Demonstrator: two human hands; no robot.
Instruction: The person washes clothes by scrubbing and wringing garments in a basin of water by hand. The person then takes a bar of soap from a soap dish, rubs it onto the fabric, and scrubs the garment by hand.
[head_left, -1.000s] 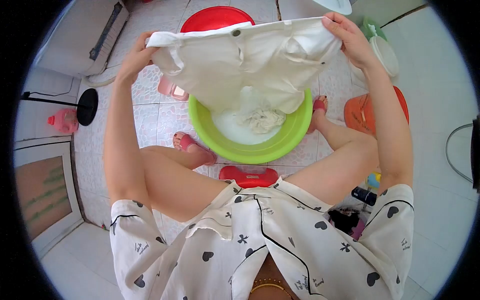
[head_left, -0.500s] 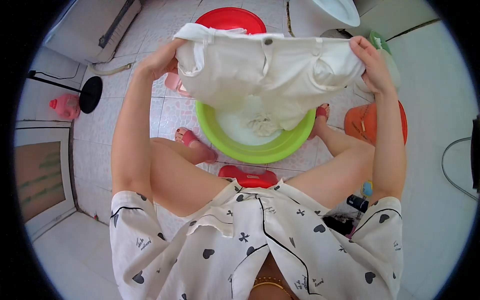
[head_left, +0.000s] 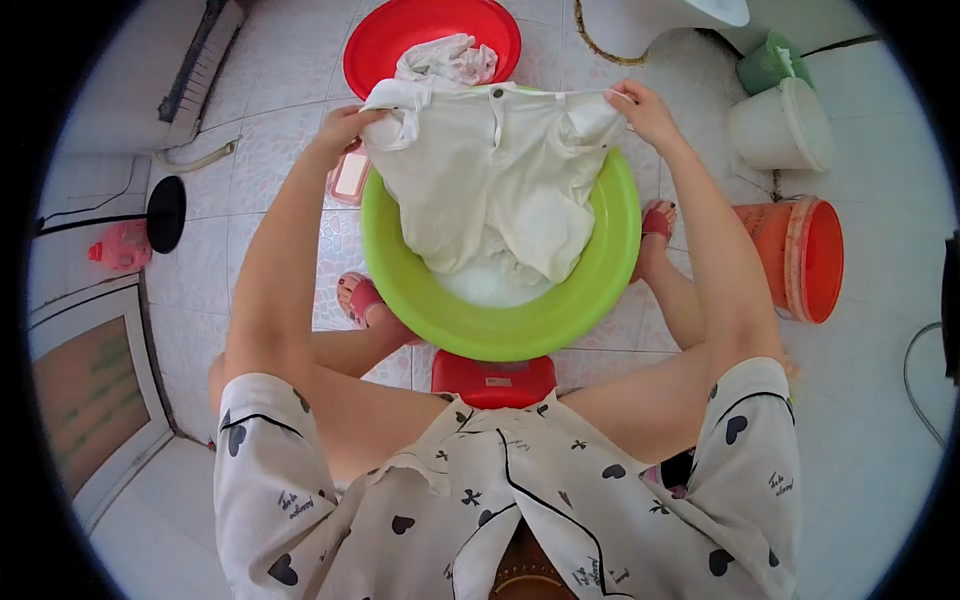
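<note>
A pair of white trousers (head_left: 480, 170) is stretched out by its waistband, with the button at the middle of the top edge. My left hand (head_left: 347, 130) is closed on the waistband's left end, near a pocket. At the other end, my right hand (head_left: 642, 112) pinches the waistband's corner. The lower part of the trousers hangs into a lime-green basin (head_left: 480, 335) on the floor between my feet. Cloudy white water (head_left: 490, 287) shows in the basin below the cloth. How far the legs sink into it is hidden.
Behind the basin stands a red basin (head_left: 375, 50) with white cloth (head_left: 445, 60) in it. A soap box (head_left: 350, 175) lies to the left. An orange bucket (head_left: 795, 255) and a white bucket (head_left: 775, 125) are on the right. A red stool (head_left: 490, 378) is close in front of me.
Both hands have lowered the trousers toward the green basin, and the right hand has come inward. My view has shifted, so the red basin and the cloth in it show more.
</note>
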